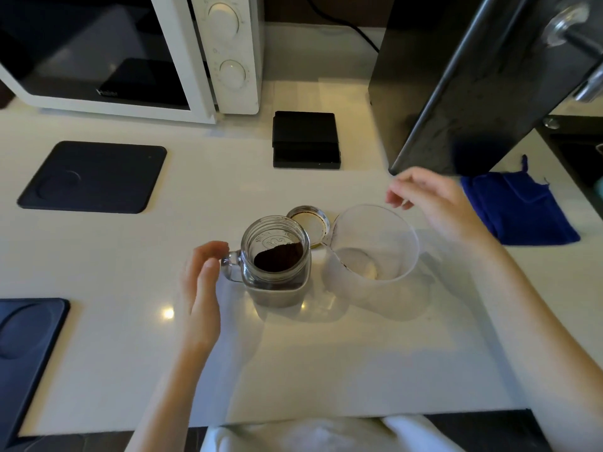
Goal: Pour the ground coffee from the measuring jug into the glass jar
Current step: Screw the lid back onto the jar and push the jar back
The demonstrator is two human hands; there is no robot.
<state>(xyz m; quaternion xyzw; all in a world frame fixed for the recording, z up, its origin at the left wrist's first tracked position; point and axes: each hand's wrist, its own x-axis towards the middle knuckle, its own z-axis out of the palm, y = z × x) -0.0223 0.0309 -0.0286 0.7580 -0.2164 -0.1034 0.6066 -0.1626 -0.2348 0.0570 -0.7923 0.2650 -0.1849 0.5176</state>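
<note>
A glass jar (257, 282) with a side handle stands upright at the middle of the counter, open on top, with dark ground coffee (277, 258) in its bottom. Right beside it stands a clear plastic measuring jug (385, 246), which looks empty. The jar's round lid (310, 220) lies upside down just behind the two. My left hand (202, 282) is open at the jar's handle, fingertips close to it or just touching. My right hand (427, 203) hovers open over the jug's far rim and holds nothing.
A white microwave (130, 53) stands at the back left and a tall black appliance (466, 76) at the back right. A black scale (306, 140) sits behind the jar. Dark mats (94, 177) lie on the left, a blue cloth (518, 210) on the right.
</note>
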